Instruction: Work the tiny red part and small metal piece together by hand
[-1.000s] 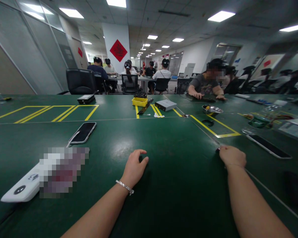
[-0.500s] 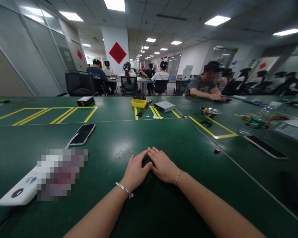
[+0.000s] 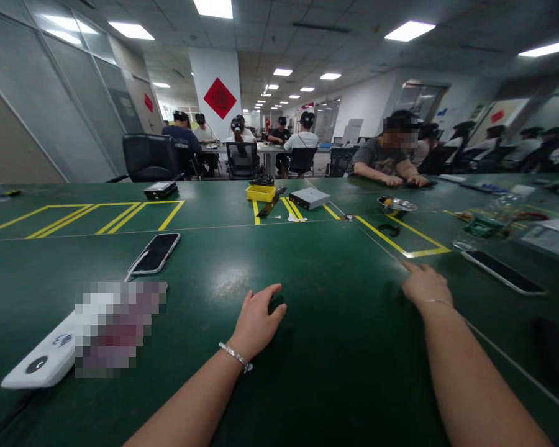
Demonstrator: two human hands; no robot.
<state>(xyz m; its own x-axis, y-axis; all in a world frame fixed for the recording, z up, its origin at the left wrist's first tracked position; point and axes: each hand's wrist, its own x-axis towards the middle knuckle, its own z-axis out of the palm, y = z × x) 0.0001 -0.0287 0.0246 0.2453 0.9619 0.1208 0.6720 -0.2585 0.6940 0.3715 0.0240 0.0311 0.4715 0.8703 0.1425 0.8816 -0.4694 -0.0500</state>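
My left hand (image 3: 259,318) rests on the green table with its thumb and fingers apart and nothing between them. A silvery bracelet circles that wrist. My right hand (image 3: 427,287) is stretched out to the right, low over the table by the pale seam. Its fingers bend down and together, with the index finger toward the yellow tape corner (image 3: 409,254). The hand covers the spot where a small reddish piece lay, so that piece is hidden. Whatever sits under the fingertips cannot be made out.
On the left lie a phone (image 3: 156,253) with a cable and a white device (image 3: 46,357). A yellow box (image 3: 261,193), a grey box (image 3: 310,198) and a metal bowl (image 3: 395,205) stand farther back. Another phone (image 3: 503,272) lies right. A person (image 3: 386,158) sits across the table.
My right hand has left my left hand and moved right, covering the small reddish piece. My left hand has stayed in place. The person opposite has shifted their hands slightly.
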